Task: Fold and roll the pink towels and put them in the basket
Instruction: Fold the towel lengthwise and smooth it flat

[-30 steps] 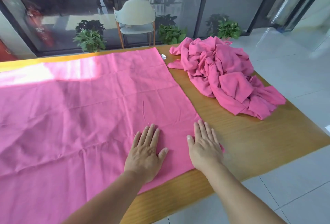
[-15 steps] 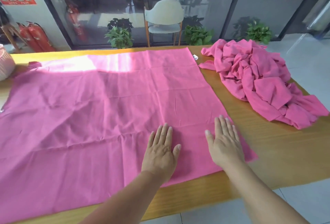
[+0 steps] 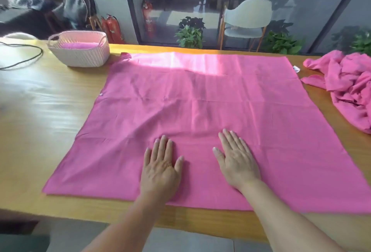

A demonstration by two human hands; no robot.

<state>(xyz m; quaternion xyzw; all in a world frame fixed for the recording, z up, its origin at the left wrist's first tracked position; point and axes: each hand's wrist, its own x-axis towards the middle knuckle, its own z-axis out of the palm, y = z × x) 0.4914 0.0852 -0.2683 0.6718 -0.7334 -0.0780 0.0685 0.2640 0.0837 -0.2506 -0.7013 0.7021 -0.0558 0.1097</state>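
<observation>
A large pink towel (image 3: 210,99) lies spread flat over the wooden table (image 3: 40,131). My left hand (image 3: 161,166) and my right hand (image 3: 235,158) both press palm down, fingers straight, on the towel's near middle, a little apart. A heap of crumpled pink towels (image 3: 349,85) sits at the table's right edge. The white woven basket (image 3: 80,55) stands at the back left, with something pink rolled inside it.
A black cable (image 3: 24,61) loops over the table's far left. Behind the table stand a pale chair (image 3: 247,23), potted plants (image 3: 190,35), red fire extinguishers (image 3: 111,28) and a glass wall. The near table edge runs just below my wrists.
My hands have slid leftward across the towel from its right near corner to its near middle. The view has swung left, bringing the basket in and pushing the heap to the right edge.
</observation>
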